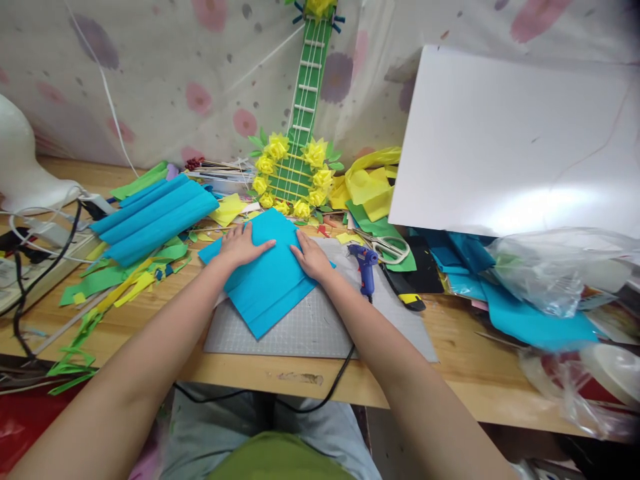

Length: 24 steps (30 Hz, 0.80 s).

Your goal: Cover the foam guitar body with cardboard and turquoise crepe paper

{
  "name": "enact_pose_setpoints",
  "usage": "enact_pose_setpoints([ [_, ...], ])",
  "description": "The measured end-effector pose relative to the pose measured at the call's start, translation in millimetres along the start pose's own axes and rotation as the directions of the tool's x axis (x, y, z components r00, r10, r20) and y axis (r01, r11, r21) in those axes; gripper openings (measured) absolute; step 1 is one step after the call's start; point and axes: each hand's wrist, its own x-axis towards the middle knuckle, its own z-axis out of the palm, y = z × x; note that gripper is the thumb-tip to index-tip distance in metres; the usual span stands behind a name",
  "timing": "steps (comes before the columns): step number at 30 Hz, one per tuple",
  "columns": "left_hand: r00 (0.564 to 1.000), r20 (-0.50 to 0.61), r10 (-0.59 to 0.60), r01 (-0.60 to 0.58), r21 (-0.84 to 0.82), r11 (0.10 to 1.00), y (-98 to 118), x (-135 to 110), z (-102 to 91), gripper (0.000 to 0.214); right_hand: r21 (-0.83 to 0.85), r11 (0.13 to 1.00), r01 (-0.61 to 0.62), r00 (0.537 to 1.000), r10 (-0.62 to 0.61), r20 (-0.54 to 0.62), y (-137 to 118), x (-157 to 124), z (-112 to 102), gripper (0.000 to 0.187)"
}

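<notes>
Paper (273,273) on mat (295,340), glue gun (367,277) at right

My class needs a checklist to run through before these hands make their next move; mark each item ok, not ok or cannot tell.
1. Both hands steady the sheet: ok. The left hand and right hand lie on the blue paper.
2. Paper fully within the grey mat: not ok. Its far corner reaches past the mat's far edge.
3. Glue gun apart from the paper: ok. It lies to the right.
4. Glue gun heated: cannot tell.
5. Utility knife blade retracted: cannot tell.
6. Black cord kept off the table edge: not ok. It hangs over the front.
</notes>
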Motion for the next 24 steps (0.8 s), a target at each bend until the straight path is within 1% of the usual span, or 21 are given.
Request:
enact_pose_setpoints([
  [2,1.0,0.01,-0.027,0.028,-0.019,0.999,-3,5,0.5,0.102,-0.057,0.998,0.014,1.0,-0.014,-0.008,0,-5,-2,0.063],
  [4,0.999,0.013,-0.051,0.051,-0.035,0.998,-7,10,0.6,0.103,-0.138,0.99,0.028,0.998,-0.035,-0.047,-3,-11,-5,0.06],
  [6,0.998,0.008,-0.054,0.054,-0.041,0.998,-10,13,0.4,0.104,-0.227,0.973,0.047,0.994,-0.069,-0.09,-8,-18,-9,0.053],
  [8,0.999,0.001,-0.048,0.048,-0.045,0.998,-12,16,0.2,0.106,-0.297,0.953,0.067,0.994,-0.091,-0.067,-15,-25,-12,0.043],
  [10,0.999,-0.003,-0.048,0.048,-0.061,0.997,-14,17,-0.3,0.105,-0.337,0.94,0.045,0.999,-0.046,0.006,-22,-30,-15,0.038],
  [12,0.999,-0.008,-0.053,0.052,-0.089,0.995,-15,18,-1.0,0.1,-0.356,0.934,-0.019,0.998,0.04,0.054,-27,-34,-18,0.034],
  [15,0.998,-0.008,-0.056,0.055,-0.119,0.991,-16,21,-1.9,0.095,-0.351,0.93,-0.108,0.991,0.129,0.038,-31,-37,-23,0.029],
  [17,0.998,0.002,-0.062,0.062,-0.13,0.99,-17,22,-2.2,0.096,-0.325,0.935,-0.143,0.988,0.153,0.007,-32,-39,-25,0.03],
  [20,0.997,-0.003,-0.076,0.074,-0.181,0.981,-21,24,-1.0,0.095,-0.254,0.955,-0.152,0.988,0.143,-0.054,-34,-39,-24,0.041],
  [22,0.996,-0.017,-0.084,0.077,-0.252,0.965,-24,24,1.3,0.088,-0.216,0.965,-0.15,0.986,0.129,-0.11,-35,-38,-20,0.051],
  [24,0.995,-0.023,-0.101,0.088,-0.335,0.938,-26,24,5.2,0.079,-0.194,0.966,-0.173,0.976,0.142,-0.164,-34,-36,-15,0.057],
])
